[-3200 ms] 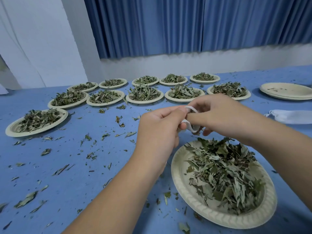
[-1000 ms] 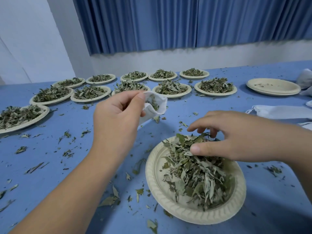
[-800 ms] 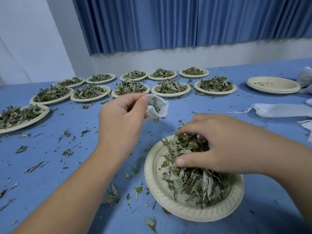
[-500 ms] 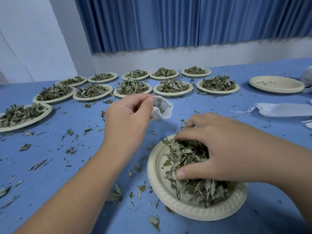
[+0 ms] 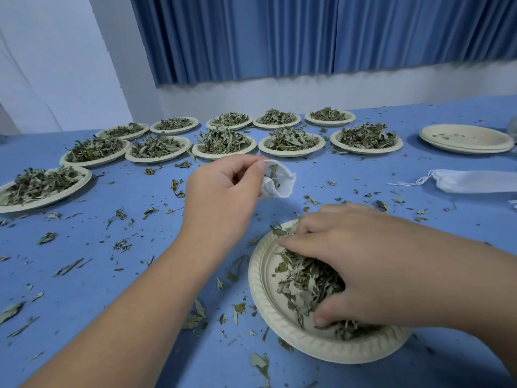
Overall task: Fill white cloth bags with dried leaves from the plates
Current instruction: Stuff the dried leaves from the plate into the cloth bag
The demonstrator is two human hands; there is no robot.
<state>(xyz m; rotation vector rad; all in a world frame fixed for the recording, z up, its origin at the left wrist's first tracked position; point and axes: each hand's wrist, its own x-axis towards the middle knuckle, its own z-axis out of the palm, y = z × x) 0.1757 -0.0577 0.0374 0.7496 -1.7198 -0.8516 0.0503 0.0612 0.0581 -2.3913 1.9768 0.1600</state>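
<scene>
My left hand (image 5: 223, 197) holds a small white cloth bag (image 5: 278, 182) above the blue table, its mouth turned right with a few leaves showing inside. Below and to the right stands a cream paper plate (image 5: 268, 301) heaped with dried leaves (image 5: 303, 281). My right hand (image 5: 355, 264) lies on that heap, fingers and thumb curled round a clump of leaves. The plate's right half is hidden under the hand and forearm.
Several plates of dried leaves (image 5: 223, 141) stand in two rows at the back, one more plate of leaves (image 5: 39, 184) at far left. A stack of bare plates (image 5: 465, 138) sits at back right, a white drawstring bag (image 5: 472, 181) lies at right. Leaf scraps litter the cloth.
My right hand has dug deeper into the heap and closed round leaves, dragging them toward the plate's near side. My left hand keeps the bag held up in about the same spot.
</scene>
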